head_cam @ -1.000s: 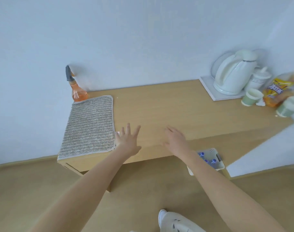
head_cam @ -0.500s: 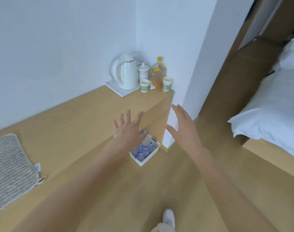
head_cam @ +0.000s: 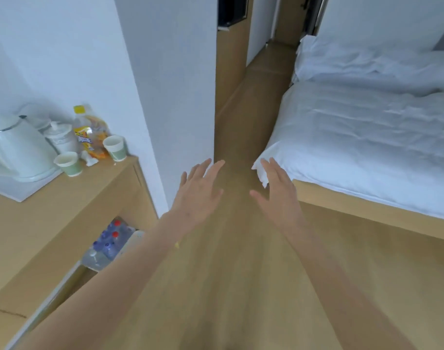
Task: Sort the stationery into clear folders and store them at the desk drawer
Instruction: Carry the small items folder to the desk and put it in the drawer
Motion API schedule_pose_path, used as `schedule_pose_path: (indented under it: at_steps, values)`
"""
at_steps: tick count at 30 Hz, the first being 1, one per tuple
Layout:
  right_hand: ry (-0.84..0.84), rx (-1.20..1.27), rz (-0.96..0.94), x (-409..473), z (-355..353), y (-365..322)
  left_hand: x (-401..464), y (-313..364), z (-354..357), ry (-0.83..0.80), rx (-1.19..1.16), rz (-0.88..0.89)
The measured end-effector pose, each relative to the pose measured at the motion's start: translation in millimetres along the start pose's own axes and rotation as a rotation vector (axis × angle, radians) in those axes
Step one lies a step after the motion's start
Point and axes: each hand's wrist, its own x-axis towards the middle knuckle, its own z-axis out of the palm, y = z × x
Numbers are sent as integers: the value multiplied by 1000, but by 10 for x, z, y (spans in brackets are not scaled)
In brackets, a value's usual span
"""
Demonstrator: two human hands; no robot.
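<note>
Hands out in front over the light wooden floor, left hand and right hand both palm-down, fingers straight and loosely spread, holding nothing. Stationery, clear folders and drawer nowhere in sight. On the light wooden surface at left: white electric kettle, white lidded jar, yellow-capped orange drink bottle, two green-and-white paper cups; beneath, white bin of small capped water bottles; at right, bed with white bedding, right hand near its corner.
</note>
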Motion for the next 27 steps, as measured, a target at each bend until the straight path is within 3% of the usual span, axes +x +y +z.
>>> schedule_pose_path:
  at_steps: [7, 18, 27]
  values:
    - [53, -35, 138, 659, -380, 1023, 1192, 747, 518, 48, -35, 197]
    - [64, 0, 125, 2668, 129, 1543, 3426, 160, 1034, 15, 24, 164]
    - [183, -33, 195, 4446, -106, 2126, 5539, 187, 1152, 33, 0, 232]
